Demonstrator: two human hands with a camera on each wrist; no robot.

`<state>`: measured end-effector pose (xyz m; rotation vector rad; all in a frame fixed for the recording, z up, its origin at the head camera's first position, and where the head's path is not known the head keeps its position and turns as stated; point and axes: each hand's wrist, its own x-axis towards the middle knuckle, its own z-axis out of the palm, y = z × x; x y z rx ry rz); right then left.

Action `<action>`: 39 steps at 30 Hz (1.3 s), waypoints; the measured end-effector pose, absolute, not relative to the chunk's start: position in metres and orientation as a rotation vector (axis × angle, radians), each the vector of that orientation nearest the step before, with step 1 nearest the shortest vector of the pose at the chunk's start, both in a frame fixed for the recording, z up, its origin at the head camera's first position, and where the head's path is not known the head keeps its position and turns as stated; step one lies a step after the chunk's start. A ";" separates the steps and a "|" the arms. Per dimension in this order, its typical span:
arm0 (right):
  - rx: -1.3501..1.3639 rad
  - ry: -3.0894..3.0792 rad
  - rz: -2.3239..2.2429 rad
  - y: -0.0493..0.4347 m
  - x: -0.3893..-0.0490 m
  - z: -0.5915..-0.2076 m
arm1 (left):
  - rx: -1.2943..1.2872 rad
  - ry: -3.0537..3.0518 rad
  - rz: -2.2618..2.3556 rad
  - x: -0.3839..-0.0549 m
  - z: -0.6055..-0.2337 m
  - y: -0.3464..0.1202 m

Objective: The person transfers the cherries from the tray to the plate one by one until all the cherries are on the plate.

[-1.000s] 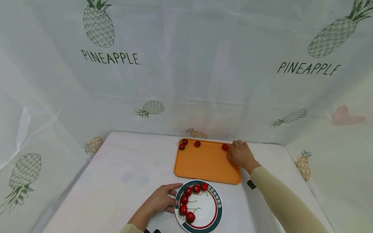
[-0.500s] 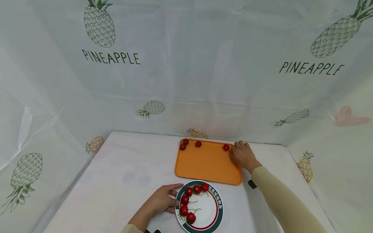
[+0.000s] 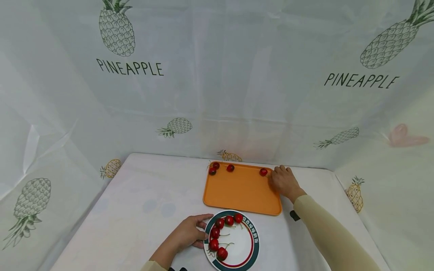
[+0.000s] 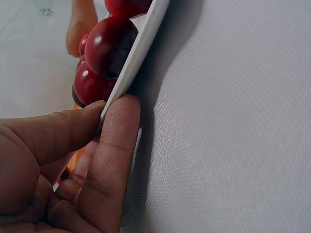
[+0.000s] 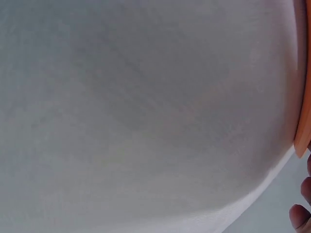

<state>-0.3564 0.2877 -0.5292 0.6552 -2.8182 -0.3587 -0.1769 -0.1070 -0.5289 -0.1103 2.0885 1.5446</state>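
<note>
My left hand [image 3: 187, 232] pinches the left rim of a white plate [image 3: 242, 241] with a green and red border. In the left wrist view the thumb [image 4: 63, 131] lies on top of the rim and a finger [image 4: 114, 150] underneath. Several red cherries [image 3: 215, 232] form an arc along the plate's left and upper side, some with stems. My right hand [image 3: 284, 182] is at the far right corner of an orange tray [image 3: 240, 190], just right of a single cherry [image 3: 263, 172]. Its fingertips [image 5: 300, 215] show beyond the tray's edge in the right wrist view; I cannot tell whether they grip anything.
At the tray's far left corner lie two dark red cherries [image 3: 212, 171], with another cherry [image 3: 230, 168] to their right. A white cloth [image 3: 149, 188] covers the table. Behind and beside it hangs a pale sheet [image 3: 237, 75] printed with pineapples.
My right hand has shifted slightly right, and a narrow gap now shows between it and the single cherry on the tray. The left hand and plate stay as they were.
</note>
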 end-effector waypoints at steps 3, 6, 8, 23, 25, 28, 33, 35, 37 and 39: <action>0.679 -2.790 -0.377 0.290 -0.355 -0.530 | -0.112 2.089 1.538 -0.177 -0.529 -0.106; 0.710 -2.747 -0.386 0.291 -0.353 -0.529 | -0.112 2.091 1.533 -0.177 -0.528 -0.105; 0.732 -2.719 -0.380 0.289 -0.352 -0.528 | -0.108 2.089 1.537 -0.177 -0.527 -0.106; 0.930 -2.578 -0.423 0.268 -0.316 -0.509 | -0.069 2.101 1.538 -0.175 -0.526 -0.107; 0.957 -2.562 -0.419 0.264 -0.309 -0.507 | -0.069 2.110 1.528 -0.176 -0.525 -0.107; 1.013 -2.544 -0.407 0.257 -0.296 -0.504 | -0.074 2.110 1.525 -0.176 -0.523 -0.107; 1.137 -2.504 -0.361 0.247 -0.265 -0.499 | -0.057 2.095 1.541 -0.176 -0.523 -0.106; 1.187 -2.484 -0.323 0.243 -0.252 -0.498 | -0.054 2.091 1.545 -0.175 -0.523 -0.106; 1.234 -2.460 -0.281 0.238 -0.240 -0.497 | -0.058 2.091 1.541 -0.175 -0.523 -0.106; 1.283 -2.436 -0.245 0.234 -0.229 -0.497 | -0.067 2.095 1.533 -0.175 -0.523 -0.106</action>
